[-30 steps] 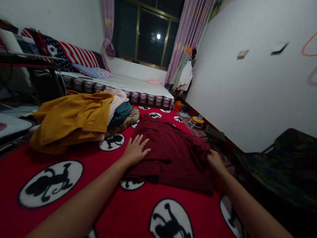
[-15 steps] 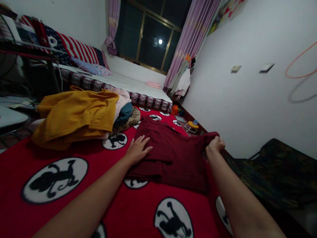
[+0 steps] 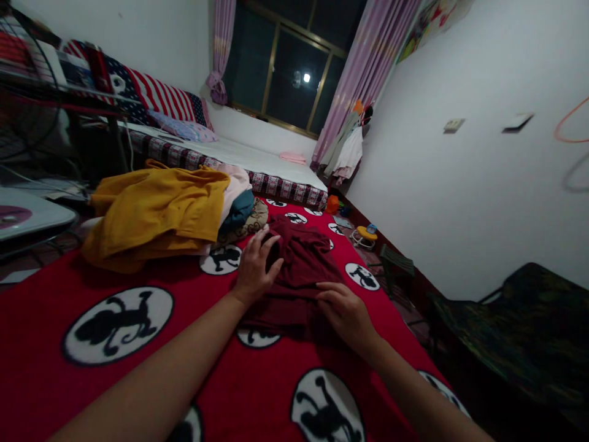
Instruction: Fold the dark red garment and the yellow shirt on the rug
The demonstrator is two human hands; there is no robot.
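A maroon top lies partly folded on the red blanket, with creases and a doubled layer along its near edge. My left hand rests at the top's left side, fingers spread and slightly bent, with nothing gripped. At the right side of the top, my right hand has its fingers bent and closed on the cloth. Some of the fabric under both hands is hidden. Left of the top sits a heap of clothes with a mustard-yellow garment uppermost; pink and teal cloth show behind it.
Beyond the blanket stands a bed with a white top, below a dark window. A camouflage-patterned folding chair is at the right, near the wall. A small yellow-seated stool stands on the floor. On the left is a white seat.
My right hand has come left and inward, folding the right part of the maroon top over. My left hand stays at the left side, its fingers now more bent. The view has shifted slightly.
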